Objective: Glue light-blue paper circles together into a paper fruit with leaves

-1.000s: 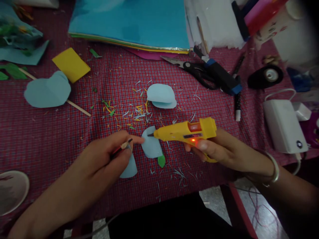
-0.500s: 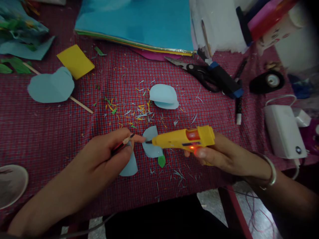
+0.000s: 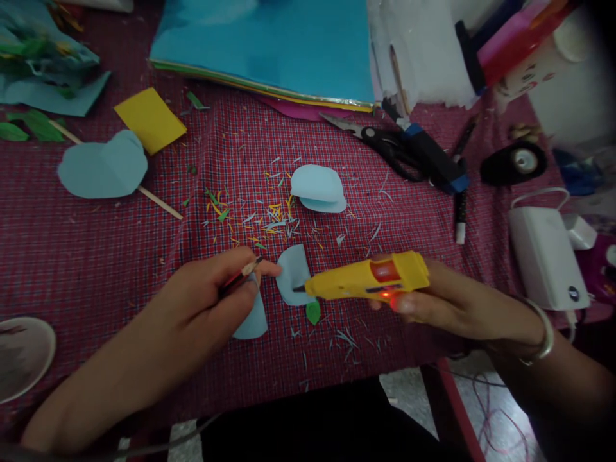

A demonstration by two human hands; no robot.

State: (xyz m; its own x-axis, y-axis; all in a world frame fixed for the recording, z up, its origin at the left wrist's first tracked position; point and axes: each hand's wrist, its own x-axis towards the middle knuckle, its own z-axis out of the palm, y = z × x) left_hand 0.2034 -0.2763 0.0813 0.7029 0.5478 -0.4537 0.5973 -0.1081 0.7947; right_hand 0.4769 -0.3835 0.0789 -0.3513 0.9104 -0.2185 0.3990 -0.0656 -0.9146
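My right hand (image 3: 433,301) is closed around a yellow hot glue gun (image 3: 366,278) with a red light lit. Its dark nozzle points left over a light blue paper piece (image 3: 294,263) on the cloth; contact is hard to judge. A small green paper leaf (image 3: 313,313) lies at that piece's lower edge. In my left hand (image 3: 212,295) a pencil (image 3: 238,277) is pinched, while the index fingertip touches the left edge of the paper piece. Another light blue paper piece (image 3: 254,319) shows partly from under the left hand.
Folded light blue paper (image 3: 317,185) lies beyond, among paper scraps. Black-handled scissors (image 3: 385,141) and a blue-black tool (image 3: 436,154) are at the back right. A blue paper cutout on a stick (image 3: 103,168), yellow paper (image 3: 150,120) and a sheet stack (image 3: 264,51) also lie there. A white adapter box (image 3: 548,256) stands right.
My right hand has drawn the glue gun slightly right and down, so the nozzle has moved from near my left fingertip toward the paper's lower right. My left hand has barely moved.
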